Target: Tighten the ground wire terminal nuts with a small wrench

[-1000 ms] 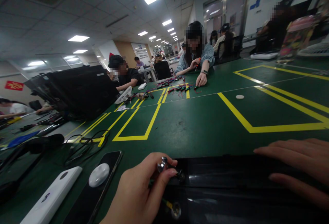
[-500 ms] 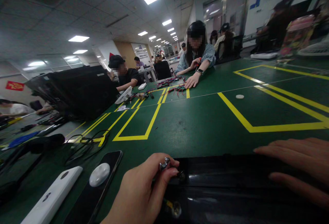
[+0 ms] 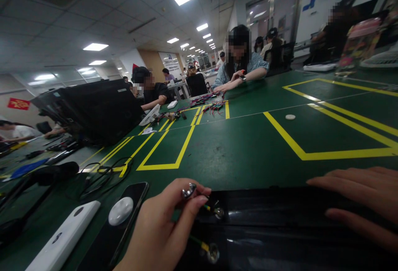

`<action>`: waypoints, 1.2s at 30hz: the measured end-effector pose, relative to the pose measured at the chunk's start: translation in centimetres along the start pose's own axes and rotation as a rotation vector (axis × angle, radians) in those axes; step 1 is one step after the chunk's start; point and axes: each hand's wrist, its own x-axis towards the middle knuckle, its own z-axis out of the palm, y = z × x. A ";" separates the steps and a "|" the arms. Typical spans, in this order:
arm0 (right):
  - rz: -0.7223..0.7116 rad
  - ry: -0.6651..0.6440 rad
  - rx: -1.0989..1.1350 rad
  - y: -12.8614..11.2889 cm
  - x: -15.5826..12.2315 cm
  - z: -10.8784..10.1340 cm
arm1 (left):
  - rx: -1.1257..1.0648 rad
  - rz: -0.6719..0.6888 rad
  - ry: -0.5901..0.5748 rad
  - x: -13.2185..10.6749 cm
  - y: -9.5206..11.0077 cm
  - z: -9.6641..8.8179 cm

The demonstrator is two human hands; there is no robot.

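My left hand [image 3: 164,217] has its thumb and index finger pinched together, with a small shiny metal piece [image 3: 189,190] showing between them; its exact kind is unclear. Close to those fingertips is the left end of a long glossy black casing [image 3: 273,208]. A round metal fitting [image 3: 219,213] sits at that end with a green-and-yellow wire leading from it, and a second round fitting [image 3: 213,253] with a similar wire lies nearer to me. Over the casing's right part my right hand [image 3: 357,196] rests with fingers stretched out.
Left of my left hand lie a black phone [image 3: 102,238] bearing a white oval disc [image 3: 120,211], a white slab-like device [image 3: 65,235] and a black cable [image 3: 105,180]. Yellow tape [image 3: 161,166] marks the green table. Across it, a co-worker [image 3: 239,72] sits by bundled wires [image 3: 214,107].
My left hand has drawn slightly left and up with the metal piece, uncovering the upper fitting and its wire. My right hand stays still. The co-worker opposite has pulled an arm back from the wires.
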 end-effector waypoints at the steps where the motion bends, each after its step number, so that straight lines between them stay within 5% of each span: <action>1: 0.003 -0.003 0.001 0.0 -0.1 0.0 | -0.034 -0.047 0.046 0.0 0.0 -0.2; 5: 0.017 0.021 -0.009 0.2 -0.3 0.1 | -0.120 -0.146 0.149 -0.1 0.2 -0.6; 17: 0.041 0.000 -0.030 0.2 -0.7 0.7 | 0.017 0.011 -0.014 -0.3 -0.2 0.1; 36: 0.023 -0.006 -0.003 0.0 -0.3 0.0 | 0.023 0.000 -0.078 0.0 -0.2 0.1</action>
